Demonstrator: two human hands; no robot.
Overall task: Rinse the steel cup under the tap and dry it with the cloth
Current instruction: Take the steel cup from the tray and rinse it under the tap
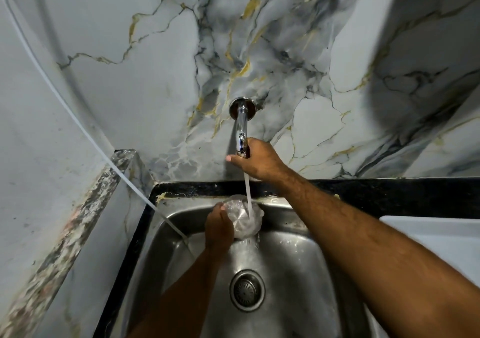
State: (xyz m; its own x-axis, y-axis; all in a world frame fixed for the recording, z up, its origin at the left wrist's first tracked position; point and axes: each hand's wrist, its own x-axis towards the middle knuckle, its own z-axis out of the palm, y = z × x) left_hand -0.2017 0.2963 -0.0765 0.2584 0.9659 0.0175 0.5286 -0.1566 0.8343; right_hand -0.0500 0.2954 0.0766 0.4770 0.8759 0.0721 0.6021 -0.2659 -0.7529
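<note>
My left hand [219, 227] grips the steel cup [244, 218] from its left side, over the back of the steel sink [293, 254]. A stream of water [248, 194] falls from the chrome wall tap [241, 127] into the cup, and water overflows down its side. My right hand [257, 159] is closed around the tap's lower end, at its handle. No cloth is in view.
The drain strainer [246, 289] sits in the middle of the sink floor. A thin white hose [78, 122] runs from the upper left down into the sink. Black countertop [389, 194] borders the sink, with a white surface [436, 236] at the right. Marble wall behind.
</note>
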